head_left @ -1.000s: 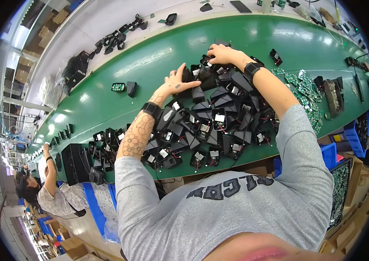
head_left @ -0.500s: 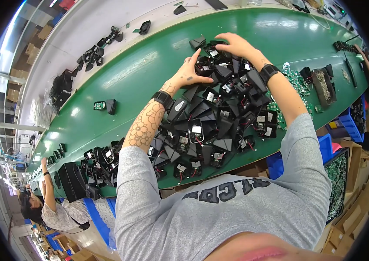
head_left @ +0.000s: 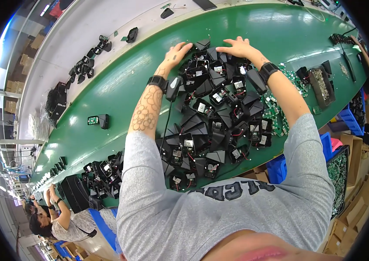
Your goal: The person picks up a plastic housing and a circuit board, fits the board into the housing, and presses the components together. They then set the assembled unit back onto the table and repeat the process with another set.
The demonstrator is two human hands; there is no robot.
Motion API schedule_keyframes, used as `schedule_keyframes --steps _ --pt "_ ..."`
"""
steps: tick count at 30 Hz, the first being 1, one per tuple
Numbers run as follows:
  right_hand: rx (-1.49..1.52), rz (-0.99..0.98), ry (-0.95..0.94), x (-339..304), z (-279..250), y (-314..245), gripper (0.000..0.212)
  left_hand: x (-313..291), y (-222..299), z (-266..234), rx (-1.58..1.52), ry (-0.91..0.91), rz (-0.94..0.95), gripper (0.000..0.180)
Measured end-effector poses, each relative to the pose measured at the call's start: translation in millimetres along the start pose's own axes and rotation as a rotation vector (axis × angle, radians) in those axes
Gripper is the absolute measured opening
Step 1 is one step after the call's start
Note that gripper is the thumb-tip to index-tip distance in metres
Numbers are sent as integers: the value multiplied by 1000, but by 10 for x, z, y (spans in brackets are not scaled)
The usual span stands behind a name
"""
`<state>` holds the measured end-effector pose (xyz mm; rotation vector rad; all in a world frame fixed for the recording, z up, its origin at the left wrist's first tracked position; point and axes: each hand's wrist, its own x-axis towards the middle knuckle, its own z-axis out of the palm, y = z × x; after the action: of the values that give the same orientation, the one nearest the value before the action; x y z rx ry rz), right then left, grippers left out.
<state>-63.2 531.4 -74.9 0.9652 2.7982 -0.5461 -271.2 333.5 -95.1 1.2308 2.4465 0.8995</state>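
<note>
A big heap of black plastic housings point(head_left: 202, 114) lies before me, many with small circuit boards and red wires inside. My left hand point(head_left: 177, 54) is at the heap's far left edge, fingers stretched toward a black housing point(head_left: 202, 44) at the far tip. Across from it, my right hand point(head_left: 239, 48) reaches over the far right edge, fingers apart and nothing gripped. Both arms frame the heap. Each wrist wears a black band with a black box; a cable point(head_left: 166, 124) hangs from the left one.
Loose green circuit boards point(head_left: 275, 106) lie right of the heap, beside a tray of small metal parts point(head_left: 320, 82). More housings point(head_left: 104, 172) sit to the left. A co-worker point(head_left: 58, 217) works at far left; another person's arm point(head_left: 364, 54) shows at far right. Blue bins point(head_left: 278, 168) stand below the edge.
My left hand has moved left and away from the middle of the heap, out to its far edge. My right hand has shifted slightly right. The housings at the far end lie differently.
</note>
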Motion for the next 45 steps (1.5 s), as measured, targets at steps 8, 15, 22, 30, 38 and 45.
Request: schedule_keyframes --steps 8,15,22,30,38,45 --pt "104 -83 -27 -182 39 11 96 -270 582 -80 -23 -539 -37 89" --pt "770 -123 -256 -419 50 -23 92 -651 714 -256 -284 -595 -178 93" --pt "876 -112 -247 -746 -106 -243 79 -890 621 -246 -193 -457 30 70" --pt "1068 -359 -270 -1024 62 -476 66 -1338 594 -277 88 -403 310 64" --pt "938 -706 -103 -1446 96 -578 64 -1967 808 -552 31 -240 374 52" --pt "705 -787 -180 -2041 -44 -641 59 -2469 872 -704 271 -105 719 44"
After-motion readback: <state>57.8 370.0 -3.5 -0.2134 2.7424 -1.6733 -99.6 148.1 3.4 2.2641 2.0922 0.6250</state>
